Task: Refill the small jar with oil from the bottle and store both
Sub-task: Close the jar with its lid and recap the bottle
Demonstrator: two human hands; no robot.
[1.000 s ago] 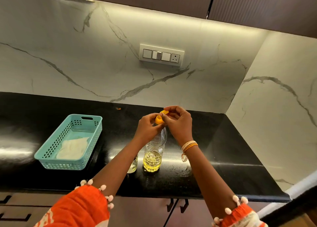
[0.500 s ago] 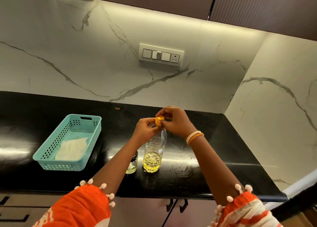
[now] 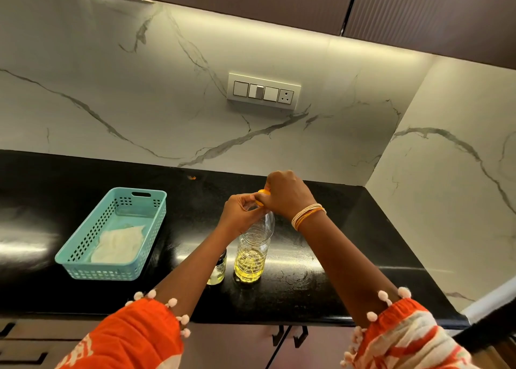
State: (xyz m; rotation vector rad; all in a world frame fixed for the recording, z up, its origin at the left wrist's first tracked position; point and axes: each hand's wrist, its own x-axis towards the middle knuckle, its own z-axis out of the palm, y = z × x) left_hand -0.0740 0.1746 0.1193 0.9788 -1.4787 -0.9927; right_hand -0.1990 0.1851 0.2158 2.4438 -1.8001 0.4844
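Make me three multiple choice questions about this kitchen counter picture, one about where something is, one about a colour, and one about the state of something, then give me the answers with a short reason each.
1. Where does the small jar stand?
A. Inside the basket
B. On the counter just left of the bottle
C. On the far right of the counter

2. What colour is the basket?
A. Teal
B. Red
C. Black

3. How full of oil is the bottle?
A. Full to the neck
B. Empty
C. Oil only in the lower part

Answers:
1. B, the jar sits on the black counter beside the bottle, partly hidden by the left forearm.
2. A, its perforated walls are teal, with a white cloth inside.
3. C, yellow oil fills only the bottom part; the upper body is clear, while the left hand and right hand work at the orange cap.
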